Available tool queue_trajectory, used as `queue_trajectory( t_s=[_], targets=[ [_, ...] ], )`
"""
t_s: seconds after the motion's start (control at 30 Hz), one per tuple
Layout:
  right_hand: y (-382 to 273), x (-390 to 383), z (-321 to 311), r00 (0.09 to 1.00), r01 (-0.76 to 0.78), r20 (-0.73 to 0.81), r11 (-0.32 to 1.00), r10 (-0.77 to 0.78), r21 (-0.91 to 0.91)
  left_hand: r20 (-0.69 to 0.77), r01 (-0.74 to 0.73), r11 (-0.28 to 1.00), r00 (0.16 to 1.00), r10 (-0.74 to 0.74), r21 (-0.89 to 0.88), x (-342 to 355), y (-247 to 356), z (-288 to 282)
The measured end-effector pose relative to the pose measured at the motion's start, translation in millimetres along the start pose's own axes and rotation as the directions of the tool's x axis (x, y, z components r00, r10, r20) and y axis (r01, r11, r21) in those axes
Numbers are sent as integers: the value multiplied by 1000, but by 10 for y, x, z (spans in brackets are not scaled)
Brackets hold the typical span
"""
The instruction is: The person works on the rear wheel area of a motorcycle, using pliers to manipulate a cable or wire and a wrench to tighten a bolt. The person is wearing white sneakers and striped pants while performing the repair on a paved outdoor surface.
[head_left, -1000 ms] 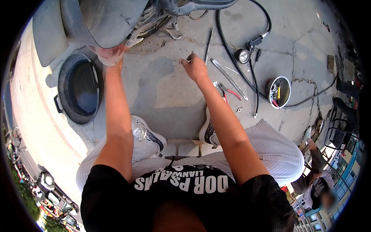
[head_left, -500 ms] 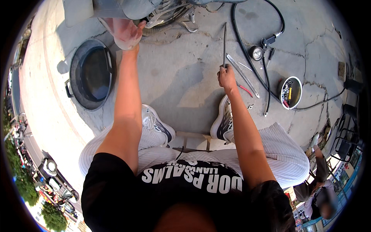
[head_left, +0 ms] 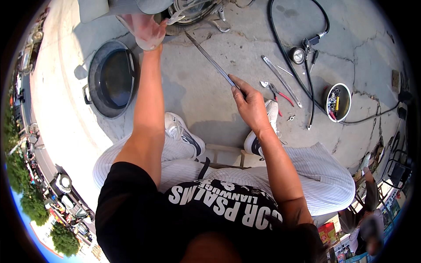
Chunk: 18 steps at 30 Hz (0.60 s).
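In my right hand point(head_left: 251, 105) is a long metal tyre lever point(head_left: 210, 59). It slants up and left, its dark tip just short of the wheel point(head_left: 193, 13) of a grey vehicle. My left arm reaches up to the vehicle's underside. A pinkish see-through piece point(head_left: 139, 27) covers most of my left hand point(head_left: 160, 31); only a finger or thumb shows past its right edge, so its grip is hidden. Right of my right hand lie red-handled pliers point(head_left: 282, 94), a second tyre lever point(head_left: 280, 79) and a thin rod point(head_left: 285, 70).
A black tub of dark liquid point(head_left: 94, 81) stands at the left. To the right, a black hose point(head_left: 280, 39) with a round gauge point(head_left: 297, 55) curls beside a white bucket point(head_left: 347, 101) of small parts and tools. A person point(head_left: 370, 219) sits at the far lower right.
The tyre lever in my right hand has swung from upright to a left slant, its tip now near the wheel. My right hand has come lower and slightly left. My left arm stays raised.
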State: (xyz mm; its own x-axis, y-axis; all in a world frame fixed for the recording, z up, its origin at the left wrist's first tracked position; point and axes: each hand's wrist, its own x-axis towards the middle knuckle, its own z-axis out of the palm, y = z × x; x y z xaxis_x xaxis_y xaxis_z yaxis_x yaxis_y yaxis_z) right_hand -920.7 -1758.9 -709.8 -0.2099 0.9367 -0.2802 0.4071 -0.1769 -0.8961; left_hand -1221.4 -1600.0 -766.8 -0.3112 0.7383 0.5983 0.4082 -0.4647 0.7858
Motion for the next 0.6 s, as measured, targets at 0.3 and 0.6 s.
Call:
queue_trajectory(
  t_s=[0.3, 0.6],
  targets=[
    [-131, 302, 61, 996, 50, -63, 965, -69, -257, -10, -10, 999, 1000, 10, 42, -59, -61, -13],
    [168, 445, -66, 997, 73, -17, 994, -74, -78, -30, -20, 995, 999, 23, 94, -27, -27, -39]
  ],
)
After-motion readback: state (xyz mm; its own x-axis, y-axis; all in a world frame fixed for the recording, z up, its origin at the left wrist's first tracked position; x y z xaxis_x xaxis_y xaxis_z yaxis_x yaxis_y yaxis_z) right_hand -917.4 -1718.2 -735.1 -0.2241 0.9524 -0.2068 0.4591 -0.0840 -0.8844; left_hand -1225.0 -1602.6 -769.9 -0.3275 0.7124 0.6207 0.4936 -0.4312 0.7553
